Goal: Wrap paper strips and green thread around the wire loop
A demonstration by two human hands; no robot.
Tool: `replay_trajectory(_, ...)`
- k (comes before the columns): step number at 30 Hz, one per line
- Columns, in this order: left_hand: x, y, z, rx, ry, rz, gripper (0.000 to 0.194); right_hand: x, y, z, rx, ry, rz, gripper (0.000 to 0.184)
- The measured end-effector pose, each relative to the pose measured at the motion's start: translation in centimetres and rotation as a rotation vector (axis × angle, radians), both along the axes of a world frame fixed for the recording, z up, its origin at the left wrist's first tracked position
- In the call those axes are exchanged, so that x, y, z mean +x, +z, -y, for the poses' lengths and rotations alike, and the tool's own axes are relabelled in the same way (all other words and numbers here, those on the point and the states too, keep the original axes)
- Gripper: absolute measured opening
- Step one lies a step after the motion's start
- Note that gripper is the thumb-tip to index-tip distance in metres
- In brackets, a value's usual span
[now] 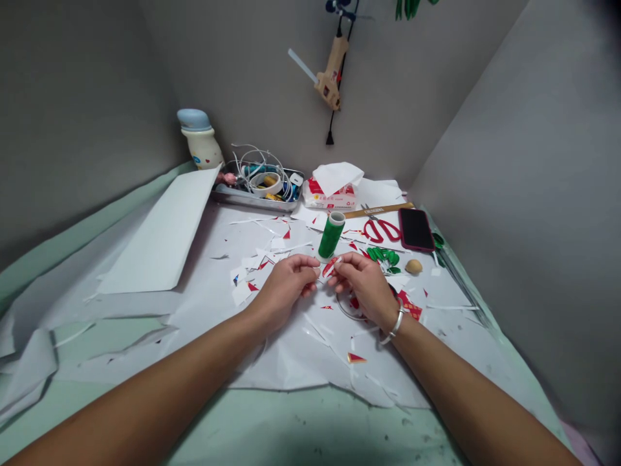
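Observation:
Between the fingertips of my right hand (356,278) is a small red-and-white paper piece (330,266), held in a pinch. My left hand (294,285) is close beside it, thumb and fingers pinched together; whatever they hold is too small to make out. Just beyond both hands a spool of green thread (332,235) stands upright. Several green leaf-like pieces (383,255) and a small tan ball (414,266) lie right of the spool. Under my right wrist, partly hidden, is a thin wire loop (349,307). Red and white paper scraps (262,262) lie around my hands.
Red-handled scissors (381,230), a phone (416,229) and a wooden ruler (373,211) lie at the back right. Behind are a tissue pack (334,194) and a metal tray (262,202) of supplies. A folded white sheet (160,239) stands left; a glue gun (332,74) hangs above.

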State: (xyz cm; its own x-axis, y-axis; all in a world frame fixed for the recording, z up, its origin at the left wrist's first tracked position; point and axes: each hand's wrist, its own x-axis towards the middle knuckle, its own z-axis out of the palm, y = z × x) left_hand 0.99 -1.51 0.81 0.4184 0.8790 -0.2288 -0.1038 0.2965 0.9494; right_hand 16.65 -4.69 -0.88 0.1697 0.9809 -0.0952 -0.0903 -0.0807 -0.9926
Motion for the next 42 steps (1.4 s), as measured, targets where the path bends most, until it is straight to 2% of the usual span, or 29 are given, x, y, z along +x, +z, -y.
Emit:
replay_trajectory(6, 0.12, 0.12, 0.26, -0.055, -0.008, 0.009, 0.019, -0.29, -0.09, -0.07, 0.001, 0.001, -0.001, 0.014)
replay_trajectory(15, 0.11, -0.62, 0.08, -0.077, -0.027, 0.012, 0.021, -0.43, -0.17, -0.21, 0.014, -0.008, 0.002, 0.016)
replay_trajectory(25, 0.16, -0.25, 0.2, -0.087, -0.053, 0.011, 0.016, -0.49, -0.02, -0.11, 0.02, -0.009, -0.008, 0.014)
replay_trajectory(42, 0.12, -0.74, 0.0, -0.097, -0.067, 0.009, 0.011, -0.6, -0.17, -0.19, 0.048, -0.014, -0.004, 0.015)
